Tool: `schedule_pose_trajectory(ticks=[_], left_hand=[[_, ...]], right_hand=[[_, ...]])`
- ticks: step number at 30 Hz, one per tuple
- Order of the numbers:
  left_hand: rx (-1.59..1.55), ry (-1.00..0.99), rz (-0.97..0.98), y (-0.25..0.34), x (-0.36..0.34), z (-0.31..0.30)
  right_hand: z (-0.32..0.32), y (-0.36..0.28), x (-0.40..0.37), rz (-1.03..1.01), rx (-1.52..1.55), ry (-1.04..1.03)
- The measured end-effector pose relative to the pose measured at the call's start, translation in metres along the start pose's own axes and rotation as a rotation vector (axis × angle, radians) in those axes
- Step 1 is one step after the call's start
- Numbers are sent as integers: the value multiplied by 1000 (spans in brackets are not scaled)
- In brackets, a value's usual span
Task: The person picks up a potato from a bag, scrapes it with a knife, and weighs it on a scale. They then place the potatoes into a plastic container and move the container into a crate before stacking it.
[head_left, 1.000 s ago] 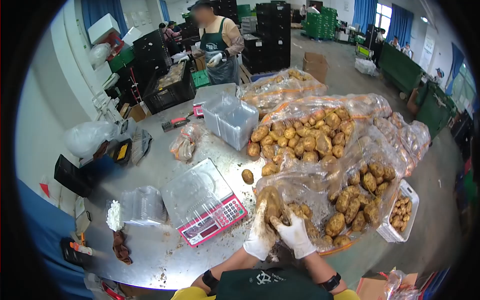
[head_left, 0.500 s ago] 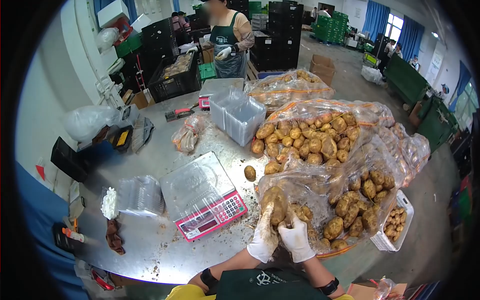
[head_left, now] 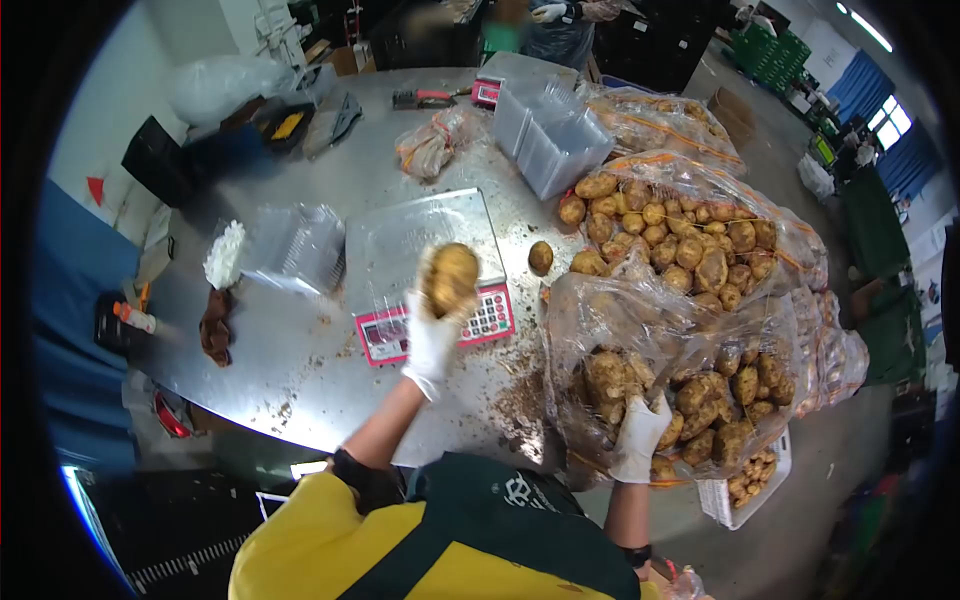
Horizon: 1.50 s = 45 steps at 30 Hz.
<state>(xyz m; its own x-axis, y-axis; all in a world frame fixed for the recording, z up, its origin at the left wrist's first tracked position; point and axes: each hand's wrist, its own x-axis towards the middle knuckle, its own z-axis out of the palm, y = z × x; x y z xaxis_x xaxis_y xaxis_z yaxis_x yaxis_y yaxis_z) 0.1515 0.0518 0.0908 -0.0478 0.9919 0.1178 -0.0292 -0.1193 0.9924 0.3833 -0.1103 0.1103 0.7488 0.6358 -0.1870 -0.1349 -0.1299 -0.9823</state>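
My left hand (head_left: 434, 335), in a white glove, is closed around a large potato (head_left: 452, 277), held over the keypad side of the digital scale (head_left: 410, 230). My gloved right hand (head_left: 640, 430) reaches into the near clear plastic bag of potatoes (head_left: 700, 400); its fingers are partly hidden by plastic, beside a large dirty potato (head_left: 608, 378). A single small potato (head_left: 541, 258) lies on the metal table (head_left: 290, 375), between the scale and the bags. A second open bag of potatoes (head_left: 690, 235) sits behind the near one.
Stacked clear trays (head_left: 555, 140) stand behind the scale, with more trays (head_left: 293, 248) to its left. A crumpled bag (head_left: 436, 143) and a second scale (head_left: 520, 72) are farther back. A white basket (head_left: 748, 490) of small potatoes stands at right. A co-worker's gloved hand (head_left: 549, 13) shows at top.
My left hand has moved left from the bag to over the scale, carrying the large potato. My right hand has stayed by the near bag and reaches in. The view has tilted down.
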Motion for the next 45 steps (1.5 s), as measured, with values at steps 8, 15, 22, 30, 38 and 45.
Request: schedule_pose_trajectory(ticks=[8,15,22,30,38,45], left_hand=[[1176,76,-19,-62,68,-78],[1128,41,332,-28,86,-11],[823,-434,347,-52,114,112],[148,-398,-217,-204,227,244],[1296,-333,-7,-199,248,293],[-244,-510,-455,-164,220,238]], right_hand=[[16,0,-4,128,-45,-145],[-1,-3,3,321,-35,-162],[-18,-16,0,505,4,-462],[-66,20,44,408,-186,-208],[-93,51,90,398,-204,-43],[-75,13,99,420,-145,-29]])
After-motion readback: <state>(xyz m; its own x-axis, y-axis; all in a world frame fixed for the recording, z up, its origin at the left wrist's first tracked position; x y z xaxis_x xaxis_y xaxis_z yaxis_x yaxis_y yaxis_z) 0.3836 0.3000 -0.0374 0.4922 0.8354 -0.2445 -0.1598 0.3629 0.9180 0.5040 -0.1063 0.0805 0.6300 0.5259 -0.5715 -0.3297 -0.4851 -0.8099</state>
